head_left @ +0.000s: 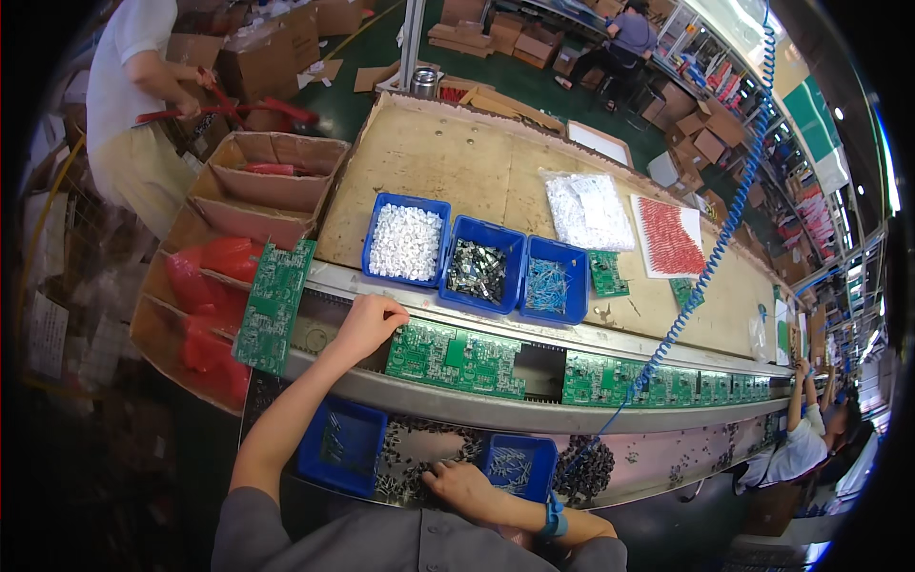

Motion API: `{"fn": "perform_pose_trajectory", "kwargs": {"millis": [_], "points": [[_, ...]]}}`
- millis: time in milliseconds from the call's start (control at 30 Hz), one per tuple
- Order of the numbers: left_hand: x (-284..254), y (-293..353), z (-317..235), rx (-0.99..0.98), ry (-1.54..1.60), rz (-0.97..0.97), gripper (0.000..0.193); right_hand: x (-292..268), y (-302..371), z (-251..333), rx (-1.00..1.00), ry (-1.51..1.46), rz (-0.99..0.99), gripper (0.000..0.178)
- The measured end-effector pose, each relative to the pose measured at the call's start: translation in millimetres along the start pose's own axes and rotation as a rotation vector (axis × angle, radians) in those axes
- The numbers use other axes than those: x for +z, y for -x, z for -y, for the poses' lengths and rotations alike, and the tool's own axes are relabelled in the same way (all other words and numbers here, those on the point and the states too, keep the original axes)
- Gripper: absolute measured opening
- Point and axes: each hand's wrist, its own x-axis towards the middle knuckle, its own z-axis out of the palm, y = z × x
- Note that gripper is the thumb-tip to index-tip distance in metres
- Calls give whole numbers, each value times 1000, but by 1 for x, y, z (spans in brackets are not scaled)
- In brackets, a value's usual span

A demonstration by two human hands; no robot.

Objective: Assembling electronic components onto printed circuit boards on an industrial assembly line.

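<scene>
My left hand is over the conveyor rail, fingers curled together at the upper left corner of a green circuit board. Whatever its fingertips pinch is too small to make out. Lower down, my right hand reaches with bent fingers into small black components scattered on the near tray. Its fingertips are drawn together among them, and what they hold is hidden. A blue bin with a few thin-leaded parts stands left of these components. Another blue bin of leaded parts is just beyond my right wrist, which wears a blue strap.
More circuit boards line the rail rightward; another board juts across its left end. Behind stand blue bins of white parts, dark parts and blue parts. A coiled blue cord hangs across. Co-workers are nearby.
</scene>
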Motion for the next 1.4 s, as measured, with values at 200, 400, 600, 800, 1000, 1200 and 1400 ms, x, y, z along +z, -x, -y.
{"fn": "perform_pose_trajectory", "kwargs": {"millis": [200, 400, 600, 800, 1000, 1200, 1400], "points": [[2, 2, 5, 30, 19, -19, 13, -6, -7, -12, -45, -107, -27, 12], [3, 0, -3, 40, -59, 15, 11, -10, -11, -17, -25, -105, -69, 12], [18, -13, -1, 51, -441, 113, 8, -8, -10, -17, -68, -159, -104, 13], [17, -11, -12, 33, -615, 90, 6, -31, -8, -20, -53, -388, -157, 15], [9, 32, -44, 240, -288, -18, 22, -71, -9, -70, 140, -460, -491, 15], [50, 120, -50, 424, -297, 820, 42, -74, -30, -121, 248, -365, -699, 10], [82, 166, -35, 571, -503, 881, 47, -70, -43, -133, 212, -219, -731, 12]]}}
